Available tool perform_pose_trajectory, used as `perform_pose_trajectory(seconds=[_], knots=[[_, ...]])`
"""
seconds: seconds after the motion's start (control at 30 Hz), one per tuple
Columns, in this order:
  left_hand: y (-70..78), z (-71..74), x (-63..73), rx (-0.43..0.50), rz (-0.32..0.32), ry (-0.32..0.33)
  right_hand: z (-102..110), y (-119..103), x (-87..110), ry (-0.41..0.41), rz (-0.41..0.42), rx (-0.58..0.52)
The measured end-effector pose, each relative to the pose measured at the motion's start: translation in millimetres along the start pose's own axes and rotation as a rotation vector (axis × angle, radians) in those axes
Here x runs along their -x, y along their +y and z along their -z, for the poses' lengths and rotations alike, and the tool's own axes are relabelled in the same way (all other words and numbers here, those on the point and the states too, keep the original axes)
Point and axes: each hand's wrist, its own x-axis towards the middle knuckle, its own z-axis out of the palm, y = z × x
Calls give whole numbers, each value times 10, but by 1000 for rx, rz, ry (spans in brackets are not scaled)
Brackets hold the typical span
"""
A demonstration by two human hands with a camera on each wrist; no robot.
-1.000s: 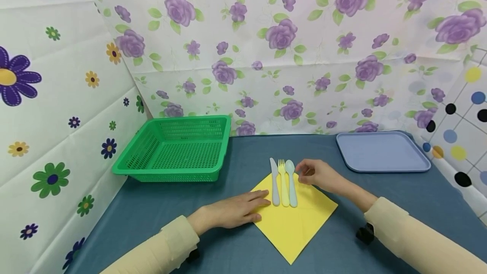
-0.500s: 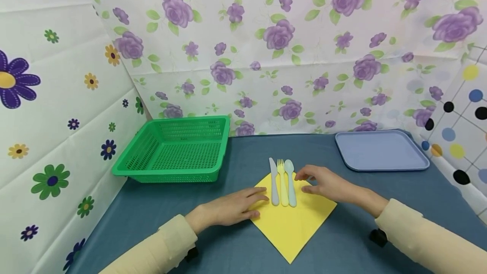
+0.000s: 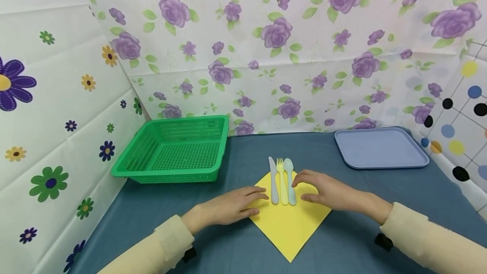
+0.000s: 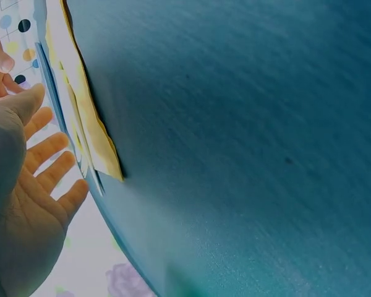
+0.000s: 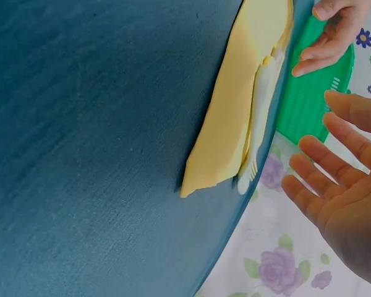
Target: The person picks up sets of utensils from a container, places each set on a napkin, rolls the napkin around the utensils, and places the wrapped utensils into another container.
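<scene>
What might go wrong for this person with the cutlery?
The right hand is close beside the spoon, so a sideways brush could knock it against the fork.

The knife, fork and spoon seem to lie loose, with their upper ends past the edge of the yellow napkin; a tug on it might push them out of line.

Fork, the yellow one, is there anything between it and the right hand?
Yes, the spoon lies beside the fork, on the side toward the right hand. Nothing visible covers the fork from above.
</scene>
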Motion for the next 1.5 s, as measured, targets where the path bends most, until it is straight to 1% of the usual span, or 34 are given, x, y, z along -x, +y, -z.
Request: perform_pose_trajectory(seconds=[0.2, 0.4, 0.5, 0.7, 0.83, 1.07, 1.17, 1.3, 1.5], knots=[[36, 26, 28, 11, 4, 0, -15, -44, 75, -11, 15, 34], [88, 23, 60, 21, 11, -15, -28, -69, 223, -56, -21, 62], [110, 31, 68, 23, -2, -17, -36, -71, 270, -80, -50, 54], [135, 37, 63, 19, -27, -17, -52, -93, 323, -101, -65, 36], [160, 24, 69, 12, -46, -13, -75, -96, 361, -121, -48, 27], [205, -13, 73, 31, -101, -15, -126, -98, 391, -158, 45, 27], [221, -22, 77, 44, -114, -18, -146, -87, 407, -184, 45, 0], [233, -41, 82, 49, -123, -42, -180, -72, 438, -216, 31, -20], [235, -97, 90, 27, -148, -118, -245, -68, 489, -257, 25, -5]])
